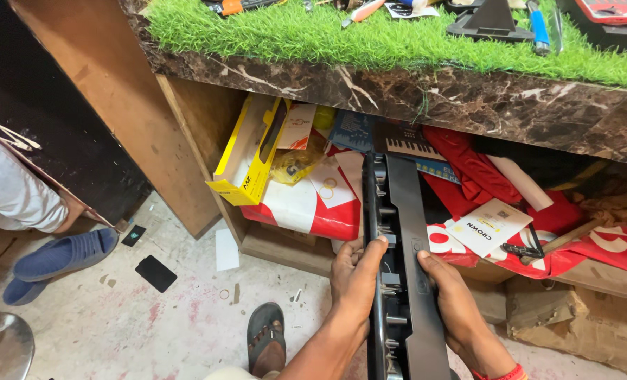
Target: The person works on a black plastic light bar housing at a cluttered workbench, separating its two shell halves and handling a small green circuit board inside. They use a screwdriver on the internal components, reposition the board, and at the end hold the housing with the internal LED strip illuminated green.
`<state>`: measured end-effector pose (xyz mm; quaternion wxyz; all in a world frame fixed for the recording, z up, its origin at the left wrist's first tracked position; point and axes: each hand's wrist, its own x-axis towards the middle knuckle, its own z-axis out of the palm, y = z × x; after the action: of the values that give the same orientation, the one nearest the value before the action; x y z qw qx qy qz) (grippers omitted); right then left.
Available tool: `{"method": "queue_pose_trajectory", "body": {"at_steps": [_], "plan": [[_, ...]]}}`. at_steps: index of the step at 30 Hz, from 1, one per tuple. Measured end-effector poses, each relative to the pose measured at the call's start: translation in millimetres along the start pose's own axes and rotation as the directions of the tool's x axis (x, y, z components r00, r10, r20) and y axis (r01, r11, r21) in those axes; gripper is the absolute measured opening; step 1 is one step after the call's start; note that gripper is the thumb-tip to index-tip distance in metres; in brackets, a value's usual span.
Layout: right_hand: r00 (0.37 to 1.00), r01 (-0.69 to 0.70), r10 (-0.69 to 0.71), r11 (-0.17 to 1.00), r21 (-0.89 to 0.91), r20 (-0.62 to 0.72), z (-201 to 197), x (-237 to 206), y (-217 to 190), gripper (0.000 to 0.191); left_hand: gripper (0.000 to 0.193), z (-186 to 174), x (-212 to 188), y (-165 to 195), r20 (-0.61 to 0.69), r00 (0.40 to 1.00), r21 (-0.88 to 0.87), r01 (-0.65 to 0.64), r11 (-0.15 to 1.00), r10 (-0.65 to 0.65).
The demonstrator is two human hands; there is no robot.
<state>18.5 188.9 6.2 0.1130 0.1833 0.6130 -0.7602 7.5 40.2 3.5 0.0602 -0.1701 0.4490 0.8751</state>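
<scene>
Left hand [355, 278]: closed round the left edge of the long black panel [401, 232], fingers curled over the ribbed rim; right hand [454, 299]: wrapped on the right edge, thumb laid across the flat face, fingers tucked out of sight beneath; firm two-sided hold. Panel position: near end at the lap, far end pushed into the open shelf under the marble-pattern counter [398, 88], just below its lip, lying lengthwise and roughly level. Around the far end: red-and-white bag [306, 207] touching on the left, yellow box [246, 158] leaning further left, red cloth [468, 169] and white card [489, 225] to the right, carton printed with a small keyboard [405, 144] directly behind. On top of the counter: artificial grass mat [327, 32] with scattered tools. On the floor: sandal [265, 338] beside the left forearm, blue slipper [60, 257] and another person's pale trouser leg [11, 190] well apart at left, cardboard box [587, 324] low right. Step in hand, judged: sliding the panel along the crowded shelf, roughly midway; direction not readable from one view. Further travel calls for keeping both edges gripped, holding the line straight, clearing the counter lip above, and avoiding a snag of the rim's tabs on bag or cloth.
</scene>
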Motion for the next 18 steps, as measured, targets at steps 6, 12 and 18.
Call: {"method": "queue_pose_trajectory", "body": {"at_steps": [6, 12, 18], "plan": [[1.0, 0.028, -0.028, 1.0, 0.011, 0.003, -2.8, 1.2, 1.1, 0.043, 0.047, 1.1, -2.2, -0.1, 0.012, 1.0, 0.029, -0.015, 0.999, 0.014], [0.999, 0.037, -0.037, 0.999, -0.004, 0.02, -7.9, 2.1, 2.1, 0.043, 0.049, 0.8, -5.8, 0.2, -0.001, 1.0, 0.065, -0.026, 0.998, 0.026], [0.998, 0.05, -0.05, 0.999, -0.01, 0.025, -6.2, -0.4, 5.9, 0.044, 0.051, -3.1, -9.8, 4.2, 0.006, 1.0, 0.058, -0.025, 0.998, 0.025]]}}
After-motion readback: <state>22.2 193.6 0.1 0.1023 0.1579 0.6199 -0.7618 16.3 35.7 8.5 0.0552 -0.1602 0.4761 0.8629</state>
